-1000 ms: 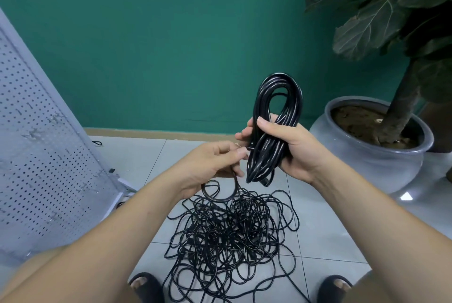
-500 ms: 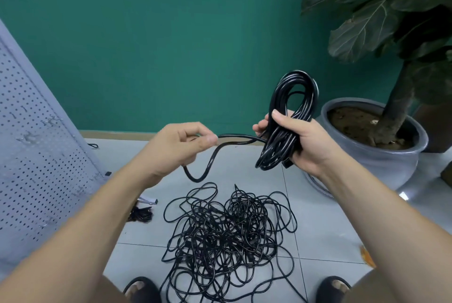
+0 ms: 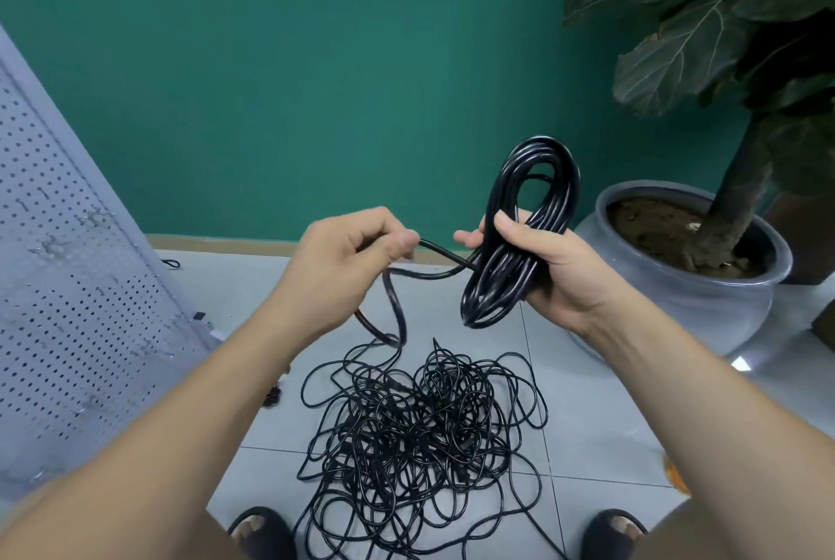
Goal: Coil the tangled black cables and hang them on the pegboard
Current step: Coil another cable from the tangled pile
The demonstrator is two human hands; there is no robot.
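My right hand [image 3: 549, 263] grips a coil of thick black cable [image 3: 519, 238], held upright above the floor. A free strand [image 3: 397, 306] of that cable runs left from the coil to my left hand [image 3: 348, 256], which pinches it between thumb and fingers, then loops down to the floor. Below both hands lies a tangled heap of thin black cable [image 3: 420, 433] on the grey tiles. The white pegboard [image 3: 58, 279] leans at the far left, with small hooks on it.
A large grey pot [image 3: 705, 302] with a broad-leaved plant stands at the right, close to my right hand. The green wall is behind. My two feet in black sandals [image 3: 260, 530] are at the bottom edge. Small dark bits lie by the pegboard's foot.
My left hand has drawn back toward the coil, so the strand between the hands is shorter and loops lower. The right hand still holds the coil at about the same place.
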